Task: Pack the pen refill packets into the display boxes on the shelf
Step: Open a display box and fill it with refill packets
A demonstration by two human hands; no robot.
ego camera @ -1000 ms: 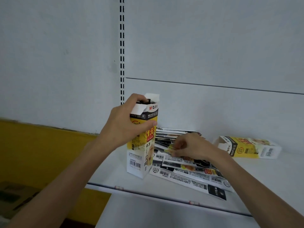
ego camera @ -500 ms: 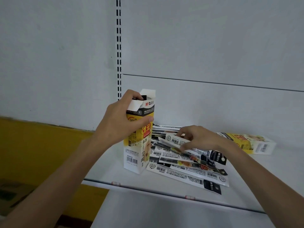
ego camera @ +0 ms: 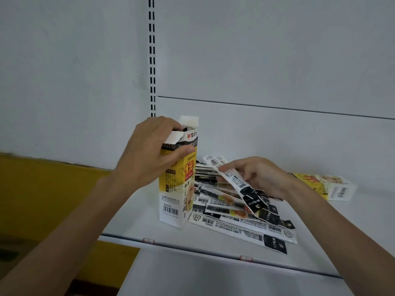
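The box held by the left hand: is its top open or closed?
Open. Its white top flaps stand up, and the left hand holds the box upright on the shelf.

On the shelf (ego camera: 145, 218) a display box (ego camera: 178, 195) stands upright at the left, with a pile of refill packets (ego camera: 235, 223) just beside it on the right. A second box (ego camera: 333, 186) lies on its side farther right, behind the right hand (ego camera: 265, 178), which holds one packet (ego camera: 232, 178) above the pile.
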